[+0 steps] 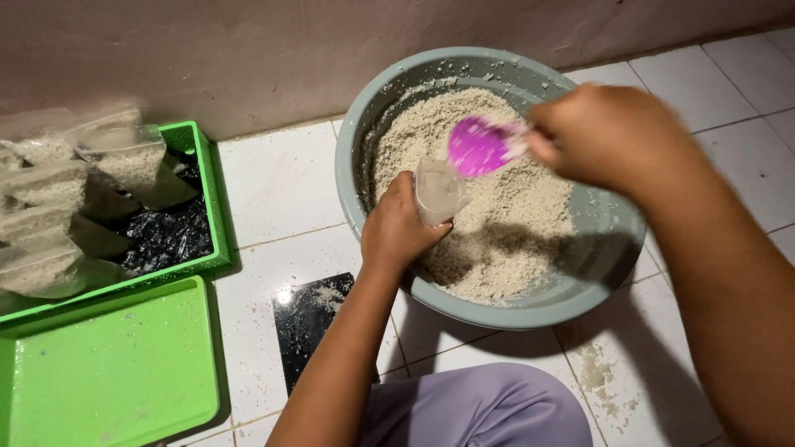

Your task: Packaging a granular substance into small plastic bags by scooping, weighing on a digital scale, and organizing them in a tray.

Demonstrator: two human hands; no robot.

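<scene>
A large grey basin (596, 273) on the tiled floor holds a heap of pale, grainy mixture (497, 207). My left hand (397, 228) is inside the basin, gripping a small clear plastic bag (437, 192) held upright with its mouth up. My right hand (609, 136) holds a purple spoon (479, 146) by its handle, the bowl of the spoon just above the bag's mouth and blurred by motion.
A green crate (217, 207) at the left holds several clear bags filled with the same mixture (50, 215). A green lid (116, 372) lies in front of it. A black tile (310, 323) sits by my knee. Spilled grains (596, 381) dot the floor; a wall runs behind.
</scene>
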